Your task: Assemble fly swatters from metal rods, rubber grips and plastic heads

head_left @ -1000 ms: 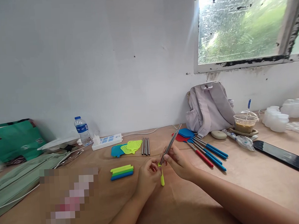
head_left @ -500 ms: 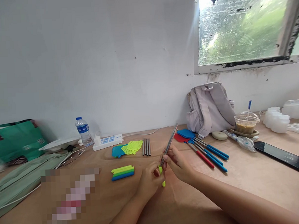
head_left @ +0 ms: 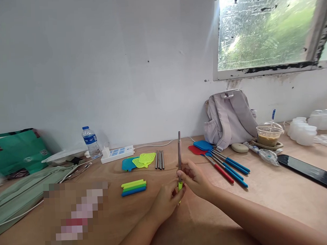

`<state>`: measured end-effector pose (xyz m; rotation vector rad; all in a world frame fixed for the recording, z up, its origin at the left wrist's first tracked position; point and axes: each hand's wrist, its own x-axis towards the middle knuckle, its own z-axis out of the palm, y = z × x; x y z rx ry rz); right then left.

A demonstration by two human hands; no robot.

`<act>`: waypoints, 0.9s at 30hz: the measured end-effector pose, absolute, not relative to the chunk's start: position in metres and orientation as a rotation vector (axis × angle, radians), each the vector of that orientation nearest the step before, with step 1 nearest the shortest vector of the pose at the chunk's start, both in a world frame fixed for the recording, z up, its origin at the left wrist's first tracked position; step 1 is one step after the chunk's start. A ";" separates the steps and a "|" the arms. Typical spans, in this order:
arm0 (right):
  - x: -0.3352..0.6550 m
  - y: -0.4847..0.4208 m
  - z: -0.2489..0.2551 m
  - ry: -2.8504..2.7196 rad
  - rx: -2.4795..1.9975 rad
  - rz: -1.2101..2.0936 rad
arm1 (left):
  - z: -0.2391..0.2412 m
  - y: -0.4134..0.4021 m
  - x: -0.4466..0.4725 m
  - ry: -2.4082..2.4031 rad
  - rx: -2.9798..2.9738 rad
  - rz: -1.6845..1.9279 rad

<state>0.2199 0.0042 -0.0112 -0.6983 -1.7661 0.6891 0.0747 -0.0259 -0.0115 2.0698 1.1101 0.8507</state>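
Brown counter [head_left: 115, 217] is lying below the left grip [head_left: 168, 198], which is pinching a yellow handle [head_left: 180, 186]; the right grip [head_left: 194, 178], just beside, is pinching a metal rod [head_left: 180, 150] standing upright above both. Uneven pressure could be tipping it askew.

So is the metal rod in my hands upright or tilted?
Upright: the metal rod stands almost straight above the yellow-green handle, your right hand gripping the rod and your left hand the handle.
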 end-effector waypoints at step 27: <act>0.213 -0.004 -0.025 -1.915 -0.710 0.647 | -0.013 -0.021 0.061 1.182 2.269 0.726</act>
